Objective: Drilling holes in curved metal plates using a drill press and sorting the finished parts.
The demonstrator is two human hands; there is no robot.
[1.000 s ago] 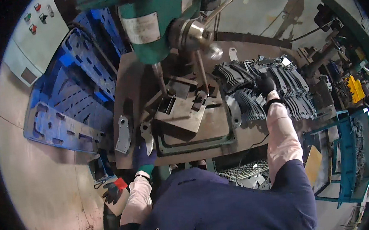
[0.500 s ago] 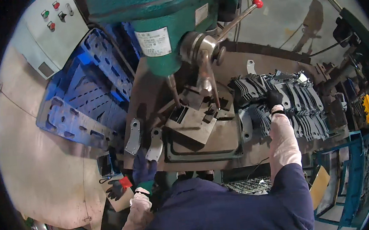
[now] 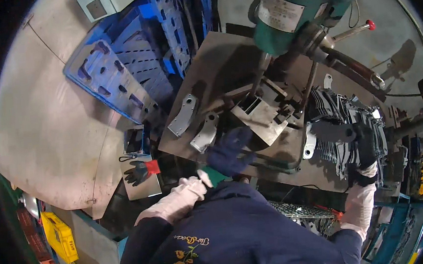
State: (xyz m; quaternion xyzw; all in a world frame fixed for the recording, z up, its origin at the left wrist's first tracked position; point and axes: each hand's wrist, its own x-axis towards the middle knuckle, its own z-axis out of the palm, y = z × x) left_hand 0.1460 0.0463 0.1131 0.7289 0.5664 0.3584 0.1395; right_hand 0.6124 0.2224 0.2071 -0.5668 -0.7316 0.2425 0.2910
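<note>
My left hand [image 3: 228,153], in a dark blue glove, hovers at the table's front edge beside the drill press. Its fingers are apart and hold nothing. A curved grey metal plate [image 3: 205,133] with a hole lies just left of it, and a similar plate [image 3: 184,115] lies farther left. My right hand [image 3: 364,148], in a black glove, grips one end of a dark metal plate [image 3: 333,132] above the stacked metal plates [image 3: 337,103]. The drill press [image 3: 276,34] stands at the far side, its block-shaped metal fixture [image 3: 262,121] below the spindle.
Blue plastic pallets [image 3: 119,79] lean at the left beside a large pale panel [image 3: 49,123]. A black and red glove [image 3: 141,172] lies on a board below the table's left corner. The press's feed handle [image 3: 354,65] juts out toward the stacks. Yellow crates [image 3: 59,236] stand at lower left.
The head view has turned, shifting the scene. My left hand has left the two loose plates and moved right, toward the fixture. My right hand has lifted a plate off the stacks.
</note>
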